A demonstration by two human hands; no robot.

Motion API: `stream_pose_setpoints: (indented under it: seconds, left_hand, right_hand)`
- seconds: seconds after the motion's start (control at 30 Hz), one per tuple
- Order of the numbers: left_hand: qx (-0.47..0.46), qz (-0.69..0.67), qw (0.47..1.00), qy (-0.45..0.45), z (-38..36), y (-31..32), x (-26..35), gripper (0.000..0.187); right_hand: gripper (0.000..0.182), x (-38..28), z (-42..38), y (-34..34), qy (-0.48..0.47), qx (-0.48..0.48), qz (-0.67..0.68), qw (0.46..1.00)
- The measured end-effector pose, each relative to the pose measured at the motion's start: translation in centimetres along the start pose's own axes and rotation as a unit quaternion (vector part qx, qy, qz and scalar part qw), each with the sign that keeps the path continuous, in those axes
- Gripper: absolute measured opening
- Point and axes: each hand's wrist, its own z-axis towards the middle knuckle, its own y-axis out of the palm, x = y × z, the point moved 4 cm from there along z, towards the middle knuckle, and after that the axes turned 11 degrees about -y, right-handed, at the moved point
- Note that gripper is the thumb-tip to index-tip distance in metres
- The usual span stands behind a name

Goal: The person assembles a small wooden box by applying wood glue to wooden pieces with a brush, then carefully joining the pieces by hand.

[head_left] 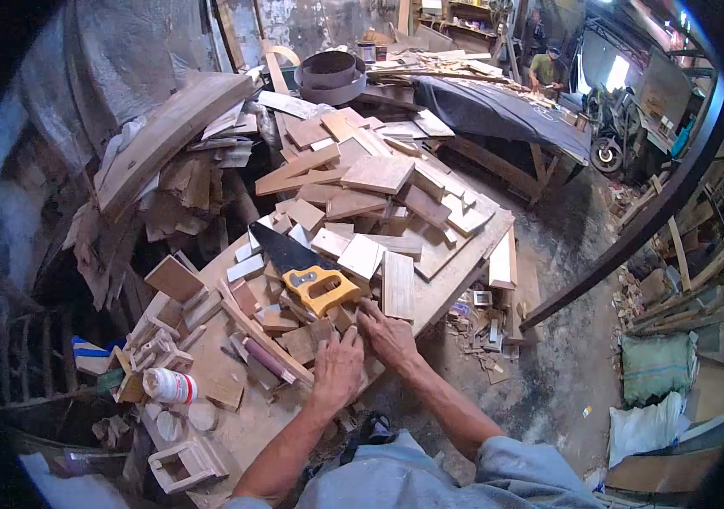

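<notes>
Both hands are close together at the near edge of a cluttered workbench [277,428]. A small brown wood block [342,319] sits between their fingertips. My left hand [338,369] is closed, its curled fingers against the block's near side. From the right, my right hand [387,336] is bent round with its fingertips at the block; its thumb side is partly hidden. Just beyond them lies a handsaw with a yellow handle [323,288] and a dark blade [281,250], resting on loose wood offcuts [362,255]. A chisel-like tool with a purplish handle [267,358] lies left of my left hand.
A white bottle with a red label [169,386] and a small wooden frame [186,465] are at the bench's left. Wood pieces [379,174] are heaped behind. A dark slanted post [633,246] rises on the right. Another person [544,69] is at the far back.
</notes>
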Motion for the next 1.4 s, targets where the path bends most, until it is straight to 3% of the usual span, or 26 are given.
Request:
stream_pose_setpoints:
  seconds: [0.17, 0.4, 0.5, 0.57, 0.6, 0.7, 0.73, 0.77, 0.8, 0.87, 0.9, 1.0, 1.07, 1.1, 1.17, 1.27, 1.4]
  left_hand:
    - [-0.004, -0.008, 1.0, -0.014, 1.3, 2.3, -0.7, 0.026]
    - [0.019, -0.079, 0.997, 0.003, 1.0, 0.7, 0.1, 0.022]
    - [0.104, -0.187, 0.977, -0.002, -1.1, -3.4, -0.6, 0.018]
    - [0.085, -0.263, 0.96, -0.05, -3.1, -5.7, -2.1, 0.015]
    - [0.079, -0.296, 0.948, -0.086, -4.5, -6.4, -3.5, 0.014]
    - [0.107, -0.345, 0.917, -0.171, -9.6, -8.2, -9.5, 0.012]
    - [0.114, -0.359, 0.906, -0.194, -11.6, -9.2, -11.9, 0.012]
    - [0.131, -0.308, 0.914, -0.228, -13.9, -10.2, -14.5, 0.011]
    - [0.145, -0.257, 0.92, -0.256, -16.4, -11.1, -17.3, 0.011]
    - [0.106, -0.324, 0.883, -0.322, -21.1, -12.2, -22.6, 0.02]
    - [0.073, -0.266, 0.899, -0.339, -23.3, -13.0, -24.4, 0.03]
    - [-0.032, -0.109, 0.923, -0.369, -28.0, -13.6, -27.7, 0.058]
    - [-0.105, -0.025, 0.923, -0.369, -30.5, -12.2, -29.3, 0.077]
    - [-0.136, -0.016, 0.925, -0.355, -31.1, -11.6, -29.9, 0.092]
    - [-0.155, -0.007, 0.933, -0.325, -32.2, -10.6, -30.6, 0.098]
    - [-0.149, 0.011, 0.955, -0.254, -33.8, -8.4, -32.5, 0.104]
    - [-0.167, 0.016, 0.965, -0.2, -34.7, -6.8, -34.0, 0.104]
  right_hand:
    - [0.025, 0.9, -1.7, -1.1, -0.017, -0.019, 0.034, 0.999]
    - [0.027, 2.1, -2.3, -0.4, -0.002, 0.022, 0.123, 0.992]
    - [0.033, 3.3, -2.5, 1.7, -0.035, 0.013, 0.081, 0.996]
    - [0.036, 3.4, -3.0, 2.1, -0.127, 0.004, -0.007, 0.992]
    - [0.037, 3.6, -3.4, 2.4, -0.063, 0.014, 0.082, 0.995]
    - [0.035, -1.4, -2.8, -4.6, 0.04, 0.044, 0.165, 0.984]
    - [0.028, -1.4, -3.3, -4.3, -0.004, 0.139, 0.137, 0.981]
    - [0.018, -3.4, -3.2, -5.5, 0.047, 0.177, 0.198, 0.963]
    - [0.015, -5.4, -3.1, -5.9, 0.013, 0.15, 0.223, 0.963]
    - [0.01, -8.5, -3.7, -6.0, -0.048, 0.106, 0.259, 0.959]
    - [0.007, -10.0, -4.1, -4.1, -0.043, 0.095, 0.343, 0.934]
    - [0.01, -17.5, -4.8, -1.2, 0.085, -0.093, 0.526, 0.841]
    - [0.024, -22.5, -4.2, 1.3, 0.056, -0.172, 0.561, 0.808]
    - [0.03, -24.6, -4.2, 3.1, 0.063, -0.177, 0.6, 0.778]
    - [0.044, -28.5, -4.2, 7.0, 0.075, -0.184, 0.672, 0.714]
    - [0.058, -34.0, -3.3, 10.4, 0.097, -0.193, 0.691, 0.69]
    - [0.06, -39.1, -2.3, 13.2, 0.151, -0.158, 0.7, 0.68]
